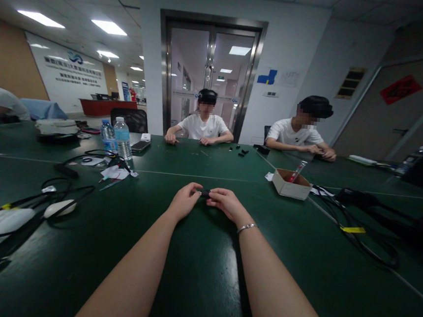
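Note:
A small black object (205, 194) with a pale, metal-looking left end is held just above or on the green table (195, 256); its exact kind is too small to make out. My left hand (184, 199) pinches the pale end between thumb and fingers. On the opposite side, my right hand (227, 204) grips the dark end with its fingertips, a silver bracelet (247, 227) round the wrist. Both forearms reach forward from the bottom of the view, and the hands nearly meet.
An open box (290, 190) with a red-and-clear tube stands ahead to the right. Black cables (363, 236) lie farther right. Leftward are water bottles (123, 140), more cables and a white mouse (60, 208). Small black pieces (241, 154) lie near two people seated across the table.

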Demonstrator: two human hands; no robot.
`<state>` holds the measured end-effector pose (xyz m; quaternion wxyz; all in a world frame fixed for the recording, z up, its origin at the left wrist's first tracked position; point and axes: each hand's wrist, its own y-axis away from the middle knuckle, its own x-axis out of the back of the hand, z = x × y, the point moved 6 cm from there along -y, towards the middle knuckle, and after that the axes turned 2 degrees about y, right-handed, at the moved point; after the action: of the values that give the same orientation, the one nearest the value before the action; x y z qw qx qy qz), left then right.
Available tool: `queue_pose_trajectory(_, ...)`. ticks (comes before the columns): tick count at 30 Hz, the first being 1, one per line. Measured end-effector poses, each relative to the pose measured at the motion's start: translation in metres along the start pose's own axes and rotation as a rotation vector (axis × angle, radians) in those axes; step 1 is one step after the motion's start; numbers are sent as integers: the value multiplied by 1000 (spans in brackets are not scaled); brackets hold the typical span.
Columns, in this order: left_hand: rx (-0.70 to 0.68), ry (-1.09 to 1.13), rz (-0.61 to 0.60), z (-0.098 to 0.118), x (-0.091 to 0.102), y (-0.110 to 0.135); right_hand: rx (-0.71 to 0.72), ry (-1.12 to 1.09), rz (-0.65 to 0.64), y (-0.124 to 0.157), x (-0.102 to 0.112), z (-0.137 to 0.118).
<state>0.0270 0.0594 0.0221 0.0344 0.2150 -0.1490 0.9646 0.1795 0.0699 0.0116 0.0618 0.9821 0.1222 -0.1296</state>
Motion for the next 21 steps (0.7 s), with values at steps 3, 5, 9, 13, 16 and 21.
queue_pose_trajectory(3, 11, 34, -21, 0, -2, 0, 9, -4, -10, -2, 1, 1)
queue_pose_trajectory(5, 4, 29, -13, 0, -2, 0, 19, -10, -13, -3, 2, 2)
queue_pose_trajectory(9, -10, -12, 16, 0, -1, 0, 22, -11, -18, -4, 3, 3)
queue_pose_trajectory(13, -5, 30, -11, 2, -2, 1, 18, -8, -8, -2, 2, 1)
queue_pose_trajectory(16, 12, 47, -28, 4, -2, 2, 12, -2, -3, -1, 1, 0)
queue_pose_trajectory(21, 0, 31, -3, 2, -1, 1, 16, -9, -18, 0, 0, 0)
